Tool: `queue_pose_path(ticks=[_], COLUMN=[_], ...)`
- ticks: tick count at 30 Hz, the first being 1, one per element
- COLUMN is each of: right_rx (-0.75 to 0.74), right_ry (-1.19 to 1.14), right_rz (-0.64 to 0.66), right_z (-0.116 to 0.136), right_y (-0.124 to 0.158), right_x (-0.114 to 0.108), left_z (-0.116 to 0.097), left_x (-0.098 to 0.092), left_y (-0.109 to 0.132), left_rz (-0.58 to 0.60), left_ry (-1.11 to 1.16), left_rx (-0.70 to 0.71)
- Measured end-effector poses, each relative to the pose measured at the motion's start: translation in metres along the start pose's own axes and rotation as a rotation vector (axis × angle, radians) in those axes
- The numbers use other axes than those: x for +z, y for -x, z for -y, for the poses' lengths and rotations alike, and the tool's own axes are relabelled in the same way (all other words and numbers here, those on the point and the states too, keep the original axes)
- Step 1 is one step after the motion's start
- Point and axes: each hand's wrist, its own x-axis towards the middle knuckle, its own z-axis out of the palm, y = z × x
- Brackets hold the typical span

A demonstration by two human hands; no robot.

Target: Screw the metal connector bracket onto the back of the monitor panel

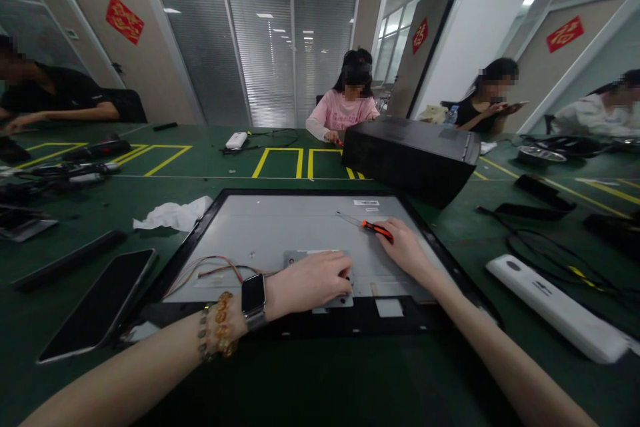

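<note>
In the head view a flat display panel lies back side up, silver-grey within a black frame. My left hand rests over a small metal plate near the panel's lower edge. Its fingers are bent together at the plate's right side; whatever they pinch is too small or hidden to name. My right hand grips a screwdriver by its orange and black handle, the shaft pointing left above the panel. Thin coloured wires run leftward from the plate.
A phone and a dark bar lie left; crumpled tissue touches the panel's corner. To the right are a white elongated device and cables. Beyond stands a large black casing, with a person working behind it.
</note>
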Motion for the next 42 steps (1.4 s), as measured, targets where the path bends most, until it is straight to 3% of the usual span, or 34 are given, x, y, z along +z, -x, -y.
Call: queue_pose_path(ticks=[12,22,32,42], right_rx=[0.015,0.01,0.011,0.017], right_ry=[-0.008,-0.019,-0.026,-0.016], right_rz=[-0.015,-0.001,0.003,0.0], right_z=[-0.001,-0.001,-0.004,-0.005], right_y=[0.003,0.005,0.003,0.003], right_x=[-0.002,-0.005,-0.002,-0.001], left_z=[-0.007,-0.004,0.001,0.0], left_x=[-0.01,0.005,0.004,0.001], left_y=[0.0,0.009,0.008,0.008], left_rz=[0.038,-0.019,-0.014,0.008], left_ry=[-0.034,-0.007,-0.039,-0.036], left_rx=[0.013,-0.039,0.089,0.099])
